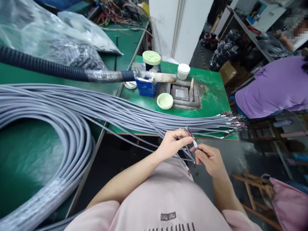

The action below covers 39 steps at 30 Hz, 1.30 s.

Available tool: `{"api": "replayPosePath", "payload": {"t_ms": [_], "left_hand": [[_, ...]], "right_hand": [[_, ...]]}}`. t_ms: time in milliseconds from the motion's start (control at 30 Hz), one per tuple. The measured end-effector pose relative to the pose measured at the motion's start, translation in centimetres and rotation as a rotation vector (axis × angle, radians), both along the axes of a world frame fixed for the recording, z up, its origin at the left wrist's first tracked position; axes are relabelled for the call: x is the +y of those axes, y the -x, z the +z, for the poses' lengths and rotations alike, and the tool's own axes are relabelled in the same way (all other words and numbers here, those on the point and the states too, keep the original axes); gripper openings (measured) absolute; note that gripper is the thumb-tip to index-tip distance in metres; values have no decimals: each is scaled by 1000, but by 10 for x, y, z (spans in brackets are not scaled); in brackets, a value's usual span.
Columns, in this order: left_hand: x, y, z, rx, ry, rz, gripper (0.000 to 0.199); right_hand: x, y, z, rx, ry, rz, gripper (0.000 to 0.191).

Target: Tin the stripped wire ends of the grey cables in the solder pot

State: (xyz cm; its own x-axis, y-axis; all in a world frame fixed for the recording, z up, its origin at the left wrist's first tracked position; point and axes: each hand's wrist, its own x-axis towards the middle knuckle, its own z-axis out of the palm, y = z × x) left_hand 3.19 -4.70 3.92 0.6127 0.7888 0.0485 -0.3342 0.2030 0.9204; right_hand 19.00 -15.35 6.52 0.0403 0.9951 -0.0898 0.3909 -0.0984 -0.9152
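A grey multi-core cable (195,145) is held between my two hands in front of my body. Its stripped end shows a white band and thin coloured wires (188,131). My left hand (174,141) pinches these wires between thumb and forefinger. Just below the white band, my right hand (209,158) grips the grey jacket with thumb and fingers. A thick bundle of grey cables (134,113) runs along the green table behind my hands, its stripped ends (234,122) fanned at the right edge. A few loose cable ends (189,171) hang below my left hand.
On the green table (214,86) stand a soldering pot (181,93), a pale green lid (165,101), a white tub (183,71) and a blue box (147,87). A black ribbed hose (48,65) crosses from the left. A person in purple (271,86) is at the right.
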Motion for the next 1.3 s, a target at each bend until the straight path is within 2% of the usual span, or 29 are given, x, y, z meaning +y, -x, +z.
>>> {"api": "replayPosePath", "payload": {"t_ms": [133, 233, 533, 1033, 1300], "left_hand": [[-1, 0, 1, -64, 207, 4, 19], [-2, -1, 2, -90, 268, 50, 23], [-4, -3, 3, -80, 322, 169, 26], [-3, -4, 0, -146, 380, 145, 26], [-2, -3, -2, -183, 419, 127, 26]], "right_hand": [[4, 2, -3, 25, 12, 5, 23], [6, 4, -6, 42, 31, 0, 22], [8, 13, -6, 55, 41, -55, 25], [9, 16, -7, 96, 23, -77, 25], [10, 14, -16, 154, 42, -105, 28]]}}
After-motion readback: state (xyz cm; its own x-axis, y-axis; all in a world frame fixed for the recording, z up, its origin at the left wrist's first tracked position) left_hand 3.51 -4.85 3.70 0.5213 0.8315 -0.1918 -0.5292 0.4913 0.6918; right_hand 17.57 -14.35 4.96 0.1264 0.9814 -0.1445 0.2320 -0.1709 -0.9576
